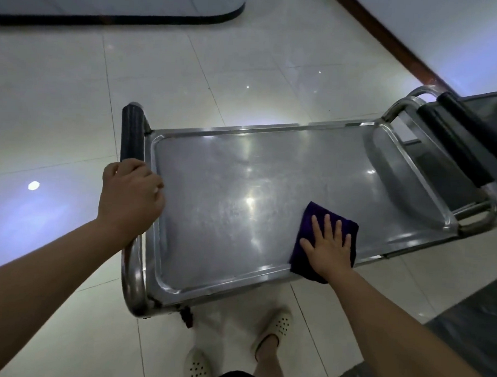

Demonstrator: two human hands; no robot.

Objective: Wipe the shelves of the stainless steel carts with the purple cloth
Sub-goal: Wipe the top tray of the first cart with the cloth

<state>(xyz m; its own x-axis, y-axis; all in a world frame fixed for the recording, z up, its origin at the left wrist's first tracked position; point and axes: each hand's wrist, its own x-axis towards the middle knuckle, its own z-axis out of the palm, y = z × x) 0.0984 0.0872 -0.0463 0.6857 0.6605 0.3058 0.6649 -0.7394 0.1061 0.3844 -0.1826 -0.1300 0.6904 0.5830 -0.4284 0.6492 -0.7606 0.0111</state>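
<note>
Purple cloth (325, 237), folded, lies flat under the right hand (328, 249), whose straight, spread fingers press it onto the top shelf (241, 193) of the stainless steel cart (140, 294), at the near edge. Well apart to the left, the left hand (130, 197) curls round the cart's handle (133, 137), just below its black grip. A second cart (472, 132) stands beyond the right hand, against the first cart's far end.

A folded purple cloth (315, 219) lies on the steel cart's top shelf (227, 193) near its front rim.
</note>
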